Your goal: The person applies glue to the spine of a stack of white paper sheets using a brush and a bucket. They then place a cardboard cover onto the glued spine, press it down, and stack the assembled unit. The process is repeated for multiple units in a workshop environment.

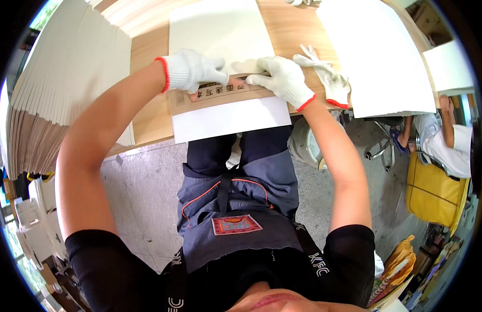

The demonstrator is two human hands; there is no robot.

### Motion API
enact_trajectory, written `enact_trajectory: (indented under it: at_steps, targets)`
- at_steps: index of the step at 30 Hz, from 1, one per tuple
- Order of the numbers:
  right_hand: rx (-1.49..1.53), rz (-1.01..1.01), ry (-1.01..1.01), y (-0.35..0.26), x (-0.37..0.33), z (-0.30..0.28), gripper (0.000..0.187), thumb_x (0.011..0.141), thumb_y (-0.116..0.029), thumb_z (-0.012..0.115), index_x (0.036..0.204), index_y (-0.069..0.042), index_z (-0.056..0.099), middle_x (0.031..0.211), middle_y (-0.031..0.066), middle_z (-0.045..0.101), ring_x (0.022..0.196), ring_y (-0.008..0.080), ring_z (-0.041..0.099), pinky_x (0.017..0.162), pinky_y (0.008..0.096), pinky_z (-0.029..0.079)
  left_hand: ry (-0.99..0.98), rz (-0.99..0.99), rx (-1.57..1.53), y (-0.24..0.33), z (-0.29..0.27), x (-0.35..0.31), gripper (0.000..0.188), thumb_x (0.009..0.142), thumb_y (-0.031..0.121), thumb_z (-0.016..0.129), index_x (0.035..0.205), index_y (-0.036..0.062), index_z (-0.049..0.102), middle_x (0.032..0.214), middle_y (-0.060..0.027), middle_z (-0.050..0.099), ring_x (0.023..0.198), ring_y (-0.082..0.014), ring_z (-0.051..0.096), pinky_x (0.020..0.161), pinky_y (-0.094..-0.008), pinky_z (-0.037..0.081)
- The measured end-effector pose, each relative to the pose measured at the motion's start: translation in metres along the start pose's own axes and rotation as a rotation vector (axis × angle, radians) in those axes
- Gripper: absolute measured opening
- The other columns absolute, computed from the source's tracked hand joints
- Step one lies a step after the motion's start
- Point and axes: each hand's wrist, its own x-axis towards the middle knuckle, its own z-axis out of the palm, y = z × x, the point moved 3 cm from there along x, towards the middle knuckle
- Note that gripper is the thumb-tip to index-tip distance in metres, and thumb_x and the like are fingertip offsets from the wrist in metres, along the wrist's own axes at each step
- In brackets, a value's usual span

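Note:
White knit gloves with red cuffs cover both of my hands. My left hand (195,72) grips the far edge of a brown cardboard cover (225,96), some bare fingertips showing. At the cover's far right, my right hand (285,78) holds the same edge, its thumb laid towards the middle and other fingers partly hidden. Dark print runs along the cover. A white sheet (230,120) sticks out from the cover's near side, over the table edge. Beyond my hands lies a large pale sheet (220,31). A loose white glove (326,78) rests beside my right hand.
A tall stack of pale boards with brown edges (59,73) fans out at the left. White sheets (376,57) lie on the wooden table (150,122) at the right. Another glove (303,2) is at the far edge. Someone in white (438,130) sits at far right near a yellow container (436,192).

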Motion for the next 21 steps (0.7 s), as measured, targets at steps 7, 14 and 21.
enact_trajectory:
  at_steps: [7,14,21]
  targets:
    - [-0.334,-0.056,0.504,0.019,-0.032,-0.057,0.033,0.087,-0.018,0.063,0.120,-0.015,0.066,0.115,0.0066,0.067,0.111,0.0235,0.062,0.096,0.0393,0.047,-0.035,0.150,0.081,-0.004,-0.006,0.009,0.117,0.057,0.019,0.090,0.146,0.0590,0.026,0.129,-0.0043,0.051,0.109,-0.0298,0.063,0.087,-0.0429,0.055]
    - [-0.088,-0.443,0.186,-0.015,-0.038,-0.047,0.014,0.084,-0.016,0.065,0.097,-0.016,0.071,0.079,0.0007,0.068,0.076,0.0267,0.066,0.076,0.0414,0.052,0.079,0.246,0.066,-0.005,-0.001,0.009,0.105,0.055,0.019,0.090,0.141,0.0531,0.040,0.122,-0.0062,0.052,0.101,-0.0318,0.064,0.081,-0.0437,0.054]
    - [-0.371,-0.715,0.075,-0.119,0.000,0.052,0.020,0.080,-0.019,0.065,0.100,-0.019,0.067,0.079,-0.0001,0.059,0.077,0.0182,0.064,0.063,0.0340,0.052,0.190,0.256,0.096,-0.012,0.012,0.033,0.086,0.068,0.012,0.079,0.139,0.0472,0.046,0.121,-0.0062,0.054,0.094,-0.0317,0.066,0.074,-0.0428,0.055]
